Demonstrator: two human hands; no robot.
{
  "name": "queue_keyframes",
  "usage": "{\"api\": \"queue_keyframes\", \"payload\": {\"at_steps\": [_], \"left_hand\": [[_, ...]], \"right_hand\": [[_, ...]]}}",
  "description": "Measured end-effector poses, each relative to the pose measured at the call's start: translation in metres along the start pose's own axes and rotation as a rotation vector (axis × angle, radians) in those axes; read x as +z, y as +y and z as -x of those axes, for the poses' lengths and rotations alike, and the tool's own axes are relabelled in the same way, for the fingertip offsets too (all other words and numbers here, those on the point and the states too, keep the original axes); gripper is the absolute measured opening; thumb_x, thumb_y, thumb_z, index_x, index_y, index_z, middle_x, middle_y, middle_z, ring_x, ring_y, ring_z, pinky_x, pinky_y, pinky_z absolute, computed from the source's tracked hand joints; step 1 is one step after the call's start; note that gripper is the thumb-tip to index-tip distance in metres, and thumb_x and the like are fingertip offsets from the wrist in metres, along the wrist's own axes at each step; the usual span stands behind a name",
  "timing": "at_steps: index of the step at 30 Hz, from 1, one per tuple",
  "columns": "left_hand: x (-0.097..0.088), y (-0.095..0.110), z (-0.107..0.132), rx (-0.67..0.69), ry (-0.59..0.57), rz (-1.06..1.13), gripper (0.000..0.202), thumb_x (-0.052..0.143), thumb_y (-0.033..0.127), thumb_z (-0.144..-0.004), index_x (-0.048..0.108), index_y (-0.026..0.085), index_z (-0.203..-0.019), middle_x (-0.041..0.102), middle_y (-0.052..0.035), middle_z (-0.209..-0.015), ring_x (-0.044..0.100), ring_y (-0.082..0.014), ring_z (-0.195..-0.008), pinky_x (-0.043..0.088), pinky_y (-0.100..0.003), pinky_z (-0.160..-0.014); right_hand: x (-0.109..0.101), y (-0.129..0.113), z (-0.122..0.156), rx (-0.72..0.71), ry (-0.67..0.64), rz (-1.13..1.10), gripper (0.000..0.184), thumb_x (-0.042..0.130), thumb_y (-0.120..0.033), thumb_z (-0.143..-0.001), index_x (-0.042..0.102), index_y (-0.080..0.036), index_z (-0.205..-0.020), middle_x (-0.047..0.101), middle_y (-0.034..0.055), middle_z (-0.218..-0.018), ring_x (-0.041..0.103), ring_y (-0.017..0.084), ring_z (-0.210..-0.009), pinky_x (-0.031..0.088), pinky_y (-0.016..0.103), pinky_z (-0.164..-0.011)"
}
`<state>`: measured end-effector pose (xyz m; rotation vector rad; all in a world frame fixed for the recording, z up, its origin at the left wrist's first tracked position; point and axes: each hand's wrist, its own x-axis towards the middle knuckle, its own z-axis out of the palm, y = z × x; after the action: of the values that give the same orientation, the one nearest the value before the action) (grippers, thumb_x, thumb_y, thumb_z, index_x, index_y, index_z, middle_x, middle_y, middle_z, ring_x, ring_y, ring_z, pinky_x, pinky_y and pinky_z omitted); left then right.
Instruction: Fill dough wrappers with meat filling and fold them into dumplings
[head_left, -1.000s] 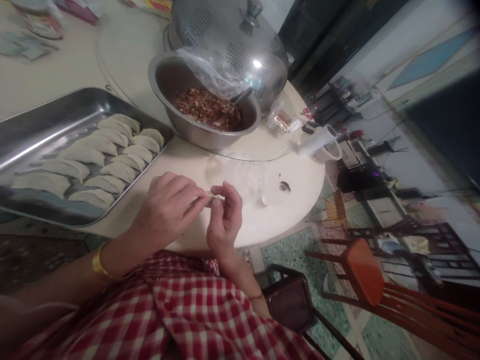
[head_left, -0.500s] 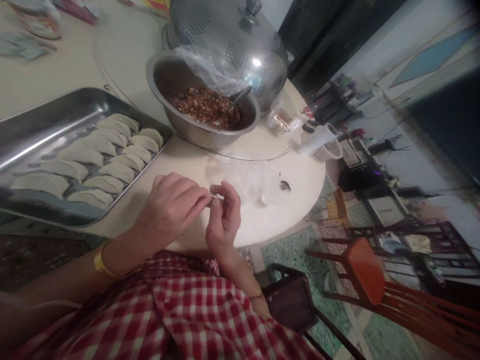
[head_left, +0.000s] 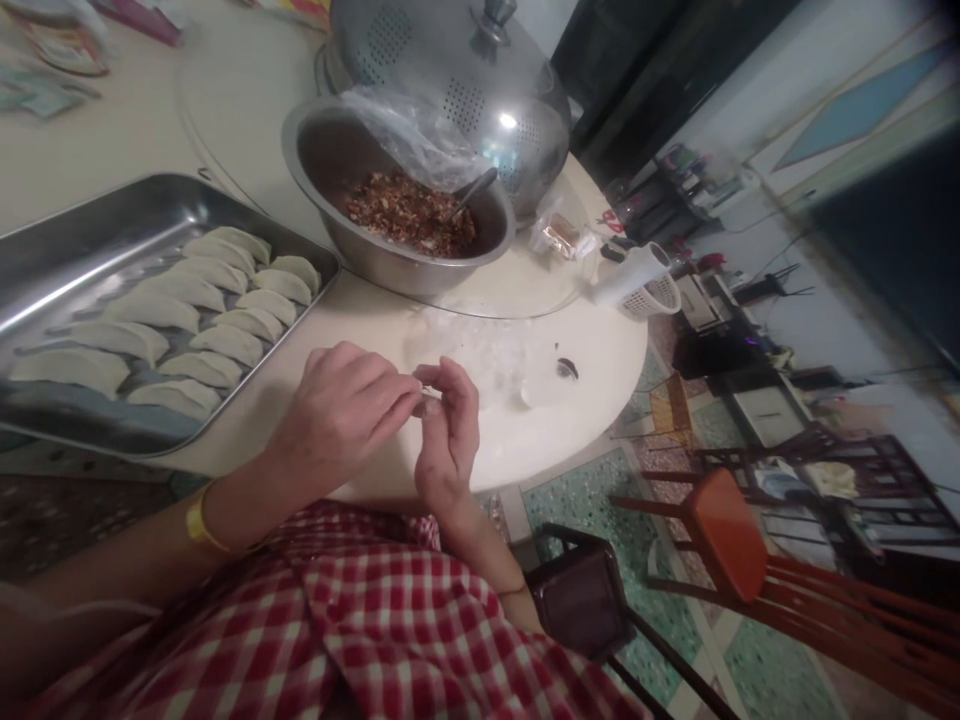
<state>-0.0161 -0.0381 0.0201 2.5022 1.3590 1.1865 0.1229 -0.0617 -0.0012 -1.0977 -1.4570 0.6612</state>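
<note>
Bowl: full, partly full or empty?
Partly full: chopped mix lies inside the bowl, with bare inner wall showing above it.

I see the left hand [head_left: 334,412] and right hand [head_left: 450,425] meet at the fingertips over the near side of the table [head_left: 570,425], pinching a pale piece [head_left: 430,392] they mostly hide. To the left, two rows of dumplings [head_left: 201,368] lie in a metal tray [head_left: 82,255]; farther off, a steel bowl [head_left: 397,268] holds chopped filling [head_left: 412,215]. An orange chair [head_left: 726,530] stands right.

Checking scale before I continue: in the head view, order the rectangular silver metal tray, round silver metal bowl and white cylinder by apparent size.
1. Rectangular silver metal tray
2. Round silver metal bowl
3. White cylinder
</note>
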Motion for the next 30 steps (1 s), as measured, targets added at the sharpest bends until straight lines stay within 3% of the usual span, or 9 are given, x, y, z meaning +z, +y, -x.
{"api": "queue_keyframes", "payload": {"at_steps": [4, 10, 18, 22, 25, 27, 30], "left_hand": [[0.001, 0.001, -0.001, -0.011, 0.027, -0.024, 0.018, 0.054, 0.022, -0.096, 0.063, 0.025, -0.081, 0.066, -0.0035, -0.075, 0.055, -0.0237, -0.075, 0.042, -0.041, -0.069], [0.000, -0.001, 0.001, 0.040, 0.064, -0.016, 0.015, 0.055, 0.022, -0.097, 0.068, 0.025, -0.103, 0.068, -0.0027, -0.079, 0.057, -0.0228, -0.076, 0.043, -0.041, -0.069], [0.001, -0.001, -0.001, 0.059, 0.029, -0.043, 0.020, 0.053, 0.024, -0.098, 0.071, 0.024, -0.087, 0.067, -0.0041, -0.078, 0.053, -0.0223, -0.075, 0.037, -0.040, -0.066], [0.004, -0.005, 0.002, -0.071, 0.015, 0.107, 0.020, 0.056, 0.033, -0.097, 0.070, 0.023, -0.107, 0.068, -0.0068, -0.093, 0.059, -0.0249, -0.087, 0.046, -0.043, -0.078], [0.011, -0.008, 0.007, -0.255, 0.001, 0.372, 0.035, 0.060, 0.040, -0.094, 0.061, 0.025, -0.126, 0.066, -0.0086, -0.116, 0.063, -0.0239, -0.103, 0.053, -0.042, -0.088], [0.017, -0.007, 0.008, -0.385, -0.054, 0.625, 0.038, 0.060, 0.040, -0.093, 0.059, 0.026, -0.129, 0.066, -0.0088, -0.124, 0.066, -0.0206, -0.102, 0.057, -0.036, -0.083], [0.026, -0.001, 0.006, -0.516, -0.093, 0.896, 0.037, 0.061, 0.036, -0.091, 0.060, 0.025, -0.126, 0.071, -0.0086, -0.120, 0.071, -0.0181, -0.092, 0.060, -0.031, -0.076]], "right_hand": [[0.001, -0.001, 0.000, 0.016, 0.000, -0.040, 0.038, 0.041, -0.020, -0.102, 0.049, -0.027, -0.138, 0.064, 0.0078, -0.116, 0.065, 0.015, -0.104, 0.063, 0.032, -0.084], [0.000, 0.001, -0.002, 0.011, -0.013, -0.062, 0.038, 0.040, -0.022, -0.102, 0.047, -0.027, -0.139, 0.064, 0.0086, -0.118, 0.066, 0.016, -0.104, 0.063, 0.033, -0.085], [0.000, 0.002, -0.001, -0.003, -0.011, -0.012, 0.040, 0.037, -0.021, -0.102, 0.045, -0.030, -0.141, 0.064, 0.0070, -0.116, 0.066, 0.017, -0.101, 0.063, 0.032, -0.080], [-0.002, 0.005, -0.002, -0.008, 0.007, -0.027, 0.040, 0.038, -0.021, -0.102, 0.045, -0.030, -0.141, 0.063, 0.0079, -0.119, 0.066, 0.016, -0.105, 0.063, 0.033, -0.083], [-0.007, 0.006, -0.007, -0.008, -0.003, -0.052, 0.039, 0.038, -0.023, -0.102, 0.045, -0.028, -0.140, 0.063, 0.0089, -0.119, 0.065, 0.016, -0.107, 0.062, 0.037, -0.088], [-0.010, 0.005, -0.010, 0.001, -0.027, -0.069, 0.039, 0.040, -0.023, -0.102, 0.045, -0.027, -0.140, 0.063, 0.0088, -0.119, 0.066, 0.017, -0.108, 0.061, 0.041, -0.094], [-0.014, 0.002, -0.015, 0.014, -0.033, -0.094, 0.038, 0.043, -0.023, -0.101, 0.047, -0.027, -0.139, 0.062, 0.0094, -0.123, 0.065, 0.017, -0.110, 0.059, 0.043, -0.098]]}}
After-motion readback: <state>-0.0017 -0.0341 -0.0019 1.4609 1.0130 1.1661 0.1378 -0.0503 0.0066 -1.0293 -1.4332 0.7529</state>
